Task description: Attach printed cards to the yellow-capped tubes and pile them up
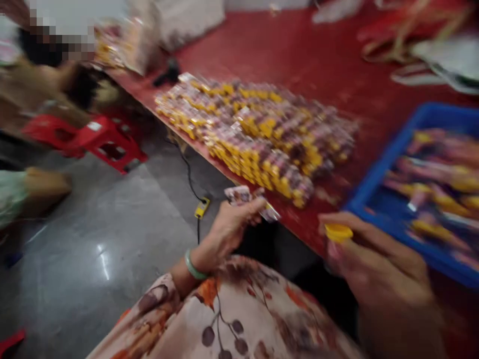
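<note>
Handling mid-step, I judge: left hand pinches packet just before pile; right hand grips yellow-capped piece right of pile. Next move wants steady pinch.

**HEAD CAMERA: SINGLE VIEW**

One view only, from a camera worn on the person's head. It faces forward and steeply down, over the wearer's lap, onto the near edge of the red table, which runs diagonally through the frame. At close range:

- The left hand with a packet is at lower centre.
- The right hand with a yellow cap is at lower right.

Motion blur is heavy.
</note>
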### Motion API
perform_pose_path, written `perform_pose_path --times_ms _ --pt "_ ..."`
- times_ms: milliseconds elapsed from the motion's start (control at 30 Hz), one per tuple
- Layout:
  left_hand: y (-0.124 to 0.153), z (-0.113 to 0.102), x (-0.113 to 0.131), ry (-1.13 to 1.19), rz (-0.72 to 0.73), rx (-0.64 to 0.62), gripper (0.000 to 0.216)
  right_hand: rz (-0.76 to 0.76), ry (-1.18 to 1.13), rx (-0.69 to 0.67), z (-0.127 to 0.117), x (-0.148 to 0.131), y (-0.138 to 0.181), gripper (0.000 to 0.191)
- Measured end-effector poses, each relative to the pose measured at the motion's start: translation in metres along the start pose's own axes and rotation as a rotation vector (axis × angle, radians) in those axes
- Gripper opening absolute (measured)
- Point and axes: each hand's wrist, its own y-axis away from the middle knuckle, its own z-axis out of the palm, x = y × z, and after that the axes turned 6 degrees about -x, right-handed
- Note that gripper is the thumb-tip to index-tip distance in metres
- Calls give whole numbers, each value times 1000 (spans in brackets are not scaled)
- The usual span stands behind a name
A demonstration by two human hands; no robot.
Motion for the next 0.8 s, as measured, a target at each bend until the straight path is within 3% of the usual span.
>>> perform_pose_path --times_ms 67,133,333,433,533,633,733,800 --pt "-6 8 1 38 -64 -36 37 180 -104 86 -14 -6 23 23" --pt "-7 16 0 86 -114 -76 35 226 -242 179 -18 -8 32 28" --pt "-1 32 -9 165 -247 -103 32 26 -390 285 -8 -2 35 20" --pt "0 37 -10 190 -292 -115 34 1 -363 298 0 6 36 21" --pt "1 41 -11 211 -320 -107 35 -28 -194 333 3 9 39 23" --pt "3 44 -15 212 -290 -98 34 -109 167 345 2 6 44 27" --pt "4 46 -19 193 -237 -85 34 -235 460 297 -3 2 52 30" --pt "2 47 -22 172 -205 -86 34 -292 537 251 -6 4 56 32"
